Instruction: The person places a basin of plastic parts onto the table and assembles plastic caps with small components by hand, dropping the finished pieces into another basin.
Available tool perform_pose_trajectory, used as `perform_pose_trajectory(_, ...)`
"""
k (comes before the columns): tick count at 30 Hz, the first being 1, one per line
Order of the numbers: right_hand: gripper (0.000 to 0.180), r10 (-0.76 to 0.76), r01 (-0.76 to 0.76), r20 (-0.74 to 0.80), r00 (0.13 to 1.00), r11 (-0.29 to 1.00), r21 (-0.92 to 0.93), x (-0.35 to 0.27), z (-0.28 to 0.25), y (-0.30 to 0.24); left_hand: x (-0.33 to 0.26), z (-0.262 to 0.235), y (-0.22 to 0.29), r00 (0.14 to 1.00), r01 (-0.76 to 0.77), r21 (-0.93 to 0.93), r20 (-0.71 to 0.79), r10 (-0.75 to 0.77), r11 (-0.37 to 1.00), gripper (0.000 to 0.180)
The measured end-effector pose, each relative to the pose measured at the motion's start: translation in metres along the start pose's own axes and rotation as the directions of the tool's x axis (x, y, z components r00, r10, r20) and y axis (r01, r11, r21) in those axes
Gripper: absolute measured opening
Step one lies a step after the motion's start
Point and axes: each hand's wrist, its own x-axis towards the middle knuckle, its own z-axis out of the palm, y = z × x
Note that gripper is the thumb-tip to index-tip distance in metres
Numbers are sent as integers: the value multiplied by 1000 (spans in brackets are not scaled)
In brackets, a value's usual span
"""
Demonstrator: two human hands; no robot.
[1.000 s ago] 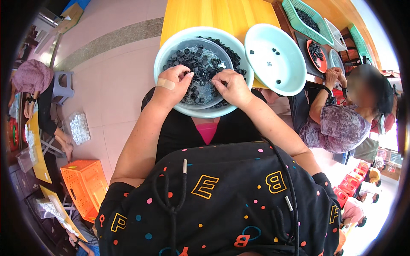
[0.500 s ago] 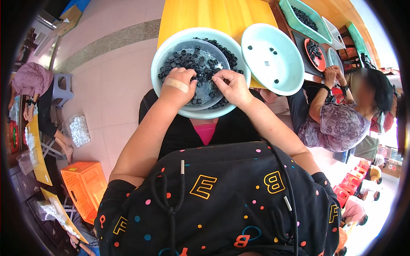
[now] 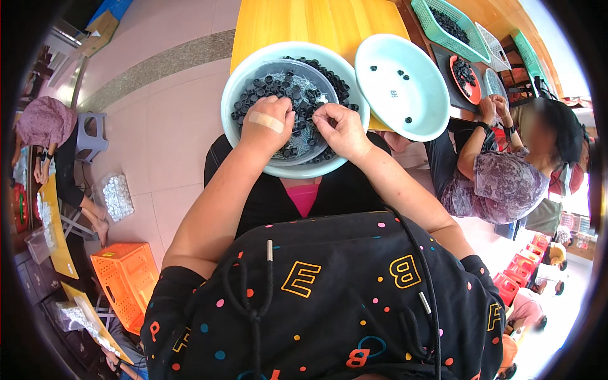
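A pale green basin (image 3: 229, 85) stands in front of me, with a smaller greyish dish (image 3: 253, 71) set inside it. Small black cap-like parts (image 3: 250, 95) fill much of both, and thin clear pieces (image 3: 307, 88) lie among the caps in the dish. Over the dish's left side is my left hand (image 3: 269, 125), a tan plaster on its back and its fingers curled in. My right hand (image 3: 342, 130), at the dish's right side, has thumb and forefinger pinched together. Whatever either hand holds is too small or hidden to name.
A second pale green basin (image 3: 405, 69) with a few black caps stands at the right on the yellow table (image 3: 316, 19). Beyond it are a red plate (image 3: 476, 96) of caps and a green basket (image 3: 421, 11). A co-worker (image 3: 500, 177) sits at right; an orange crate (image 3: 126, 278) is at left.
My left hand has shifted slightly right, its fingers curled in more. My right hand stays pinched at nearly the same spot, so the two hands are a little closer together.
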Motion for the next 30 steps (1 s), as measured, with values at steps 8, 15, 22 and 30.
perform_pose_trajectory(8, 4, -15, 15, 11, 1000, 1000, 22, -1, 0, -2, 9, 17, -6, 995, -95, 124, 1, 96, 988, 12)
perform_pose_trajectory(15, 3, -2, 6, -49, 999, 997, 75, -1, 4, 5, -1, 6, 1, 1000, -1, -69, -6, 1, 998, 13)
perform_pose_trajectory(22, 5, 123, -126, 31, 992, 966, 224, -5, 8, 8, -8, 15, 25, 989, 145, -475, 40, -144, 868, 16)
perform_pose_trajectory(30, 9, 251, -283, 140, 958, 731, 621, -5, 6, 3, -10, 20, 9, 872, 472, -863, 428, -238, 177, 8)
